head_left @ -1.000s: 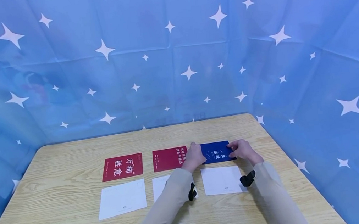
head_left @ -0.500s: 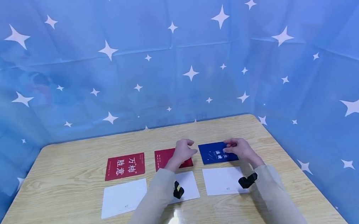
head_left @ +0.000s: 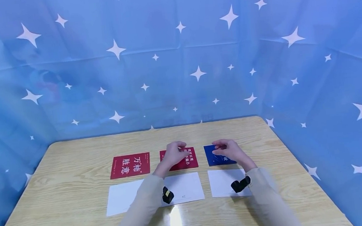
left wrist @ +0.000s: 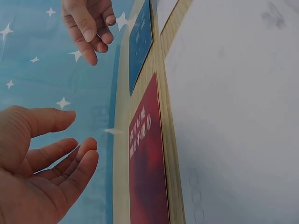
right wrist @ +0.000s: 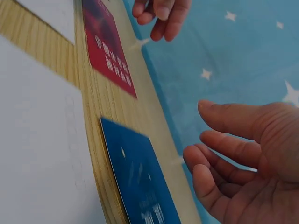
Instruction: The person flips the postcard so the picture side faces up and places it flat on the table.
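From my distant seat I have both hands over the far row of cards; the left hand [head_left: 172, 154] hangs above the middle red card [head_left: 190, 161], the right hand [head_left: 231, 150] above the blue card [head_left: 215, 159]; on each, the thumb stands apart from loosely bent fingers, with nothing pinched between, and the wrist views show a gap between skin and card.

Both cards lie flat on the counter [head_left: 62, 198], just behind the near row; I judge them very light, fairly stiff for their thinness and apt to slide on the smooth top; I would take them by opposite short edges, or lift one corner with a nail first, since a flat card gives fingertips little to catch (corners, I suspect, would crease before anything else suffers).

All are plain rectangles; the blue card and the middle red card carry pale characters, as does the left red card [head_left: 130, 165] beside them; nearer me sit the left white card [head_left: 120, 199], the middle white card [head_left: 187, 187] and the right white card [head_left: 220, 181], matte and faintly printed; the counter shows pale wood grain and a bright streak of glare; behind it hangs a blue backdrop [head_left: 177, 66], creased like thin fabric and scattered with white four-pointed stars.
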